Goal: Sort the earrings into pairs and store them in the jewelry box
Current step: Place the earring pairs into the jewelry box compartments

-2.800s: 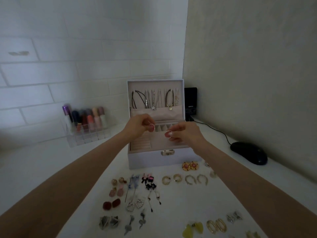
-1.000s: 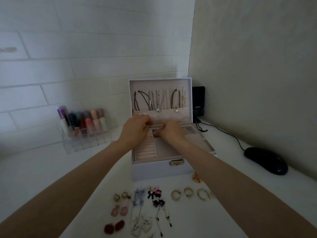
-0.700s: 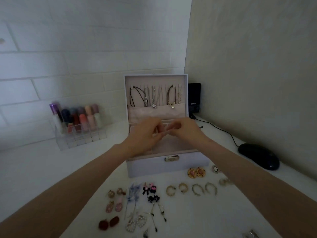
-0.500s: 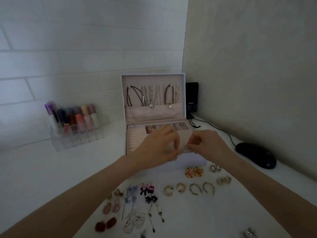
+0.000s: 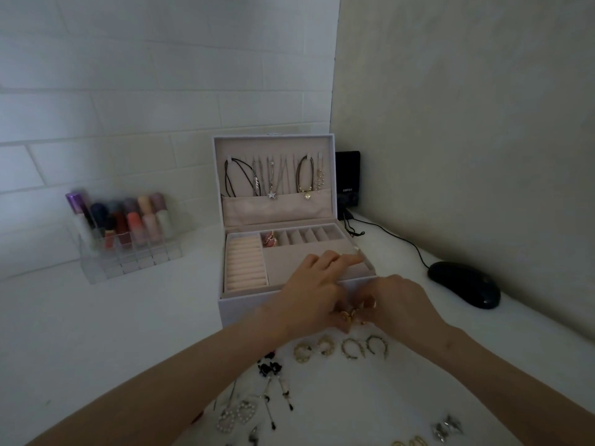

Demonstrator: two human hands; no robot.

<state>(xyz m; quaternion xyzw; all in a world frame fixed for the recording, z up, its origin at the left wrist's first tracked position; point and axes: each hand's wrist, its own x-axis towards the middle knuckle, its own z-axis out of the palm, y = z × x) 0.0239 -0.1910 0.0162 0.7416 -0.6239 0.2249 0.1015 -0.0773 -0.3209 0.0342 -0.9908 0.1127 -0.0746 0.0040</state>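
At the box front, tabletop level, one entry per item as I read it.

Box (image 5: 244, 312): lid up, tray exposed, so the compartments are free to receive pairs. One back compartment holds pink earrings (image 5: 269, 241); the others beside it look bare. Ring rolls (image 5: 246, 265) sit at the tray's left, and necklaces (image 5: 273, 178) hang in the lid.

Studs (image 5: 350, 315): a gold pair, low between my two hands and just in front of the box. By my judgement this is the pair in hand for storing.

Left hand (image 5: 309, 294): fingers (image 5: 351, 260) straight and spread over the box's front rim, thumb side low by the studs.

Right hand (image 5: 399, 300): fingers (image 5: 370, 300) curled down onto the studs. Whether they pinch one I cannot tell, as the contact is blurred.

Hoops (image 5: 341, 347): four in a row near the hands, laid as pairs for easy pickup.

Further earrings: black bows (image 5: 269, 368) and pearl hearts (image 5: 236, 416), partly covered by my left forearm. A silver pair (image 5: 447, 428) and gold ovals (image 5: 410, 442) lie at the bottom edge, the ovals cut off.

Box clasp: hidden behind my hands.
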